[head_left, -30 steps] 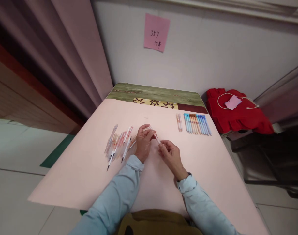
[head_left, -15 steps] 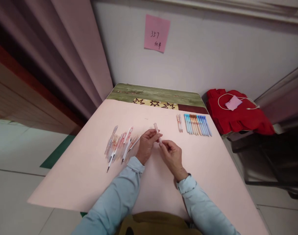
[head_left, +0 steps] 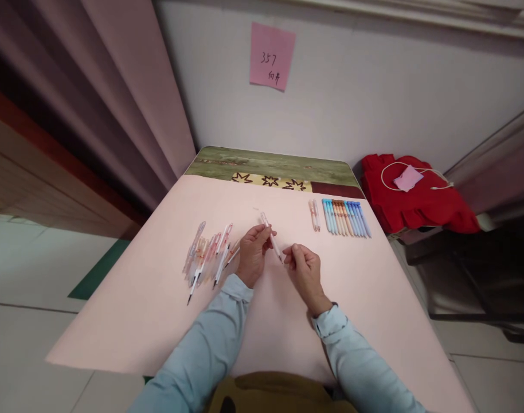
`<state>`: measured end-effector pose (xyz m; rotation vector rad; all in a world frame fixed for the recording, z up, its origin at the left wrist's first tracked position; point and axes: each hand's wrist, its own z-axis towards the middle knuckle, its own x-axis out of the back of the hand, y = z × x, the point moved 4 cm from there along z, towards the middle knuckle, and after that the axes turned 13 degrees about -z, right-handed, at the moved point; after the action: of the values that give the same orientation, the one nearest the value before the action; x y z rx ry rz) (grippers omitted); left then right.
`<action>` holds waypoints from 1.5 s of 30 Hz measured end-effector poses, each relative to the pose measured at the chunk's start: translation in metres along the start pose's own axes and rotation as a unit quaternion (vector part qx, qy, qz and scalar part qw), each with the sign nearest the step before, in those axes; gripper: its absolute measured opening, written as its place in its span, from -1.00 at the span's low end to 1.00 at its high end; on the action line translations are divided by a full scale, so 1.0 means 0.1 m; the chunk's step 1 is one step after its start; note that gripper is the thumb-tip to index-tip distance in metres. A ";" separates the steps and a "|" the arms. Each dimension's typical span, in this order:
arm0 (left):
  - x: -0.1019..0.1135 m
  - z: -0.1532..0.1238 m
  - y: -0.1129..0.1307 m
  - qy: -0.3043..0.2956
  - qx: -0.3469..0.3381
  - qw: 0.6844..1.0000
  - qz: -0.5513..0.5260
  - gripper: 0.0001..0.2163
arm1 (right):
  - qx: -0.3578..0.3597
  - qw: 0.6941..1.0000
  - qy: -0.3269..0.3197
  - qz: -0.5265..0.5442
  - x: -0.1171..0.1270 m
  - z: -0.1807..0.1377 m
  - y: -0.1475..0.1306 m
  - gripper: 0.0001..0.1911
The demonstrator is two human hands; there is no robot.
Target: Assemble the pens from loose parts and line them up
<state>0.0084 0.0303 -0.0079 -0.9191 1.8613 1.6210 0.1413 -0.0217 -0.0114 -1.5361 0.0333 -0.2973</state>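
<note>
Above the middle of the table, my left hand (head_left: pixel 254 252) pinches a slim clear-and-white pen (head_left: pixel 276 248) that slants down to the right, its lower tip bare. Just right of that tip is my right hand (head_left: pixel 304 269), apart from the pen. Its thumb and fingers are pressed together, and anything small between them is hidden. Left of my left hand lies a loose pile of clear pen barrels (head_left: pixel 206 252) mixed with white refills (head_left: pixel 195 285) with dark tips.
At the far right, several blue and brown pens (head_left: pixel 345 218) lie in a neat row, with two pale pens (head_left: pixel 314 215) beside them. A red cloth (head_left: pixel 417 201) with a white cable (head_left: pixel 388 182) sits past the table's right edge. A wall with a pink note (head_left: pixel 271 56) stands behind.
My right hand has come away from the pen's lower end and moved slightly down, leaving a gap. The pen has tilted more in my left hand and its tip now shows.
</note>
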 end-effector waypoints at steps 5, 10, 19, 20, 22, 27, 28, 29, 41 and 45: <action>0.02 0.02 -0.03 0.001 0.000 1.000 0.014 -0.72 | -0.012 0.999 -0.029 -0.029 -0.03 0.01 0.04 -0.53; 0.02 0.03 -0.04 0.007 -0.014 0.999 0.029 -0.72 | -0.015 0.998 -0.057 -0.021 -0.06 0.02 0.07 -0.61; 0.01 0.01 -0.02 0.021 -0.023 0.998 0.054 -0.70 | -0.061 0.991 -0.117 0.025 -0.10 0.02 0.07 -0.73; 0.01 0.01 -0.02 0.022 -0.025 0.998 0.057 -0.70 | -0.068 0.990 -0.120 0.024 -0.11 0.02 0.08 -0.72; 0.02 0.02 -0.02 0.020 -0.027 0.998 0.060 -0.71 | -0.073 0.990 -0.122 0.022 -0.11 0.03 0.12 -0.71; 0.02 0.03 -0.04 0.007 -0.026 0.997 0.076 -0.72 | -0.052 0.993 -0.102 0.017 -0.12 0.05 0.18 -0.73; 0.02 0.03 -0.04 0.004 -0.025 0.997 0.079 -0.72 | -0.048 0.994 -0.096 0.011 -0.12 0.05 0.18 -0.73; 0.02 0.03 -0.04 0.001 -0.024 0.996 0.083 -0.72 | -0.045 0.995 -0.093 0.004 -0.12 0.05 0.18 -0.73; 0.06 0.07 -0.07 0.044 0.013 0.999 -0.021 -0.74 | -0.026 0.980 -0.175 0.090 -0.11 -0.02 -0.01 -0.66; 0.06 0.06 -0.07 0.040 0.019 0.999 -0.023 -0.74 | -0.031 0.979 -0.176 0.102 -0.14 -0.02 0.04 -0.64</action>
<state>0.0096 0.0353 -0.0180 -1.0162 1.9042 1.5375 0.1285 -0.0204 -0.0181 -1.6136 -0.0791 0.1428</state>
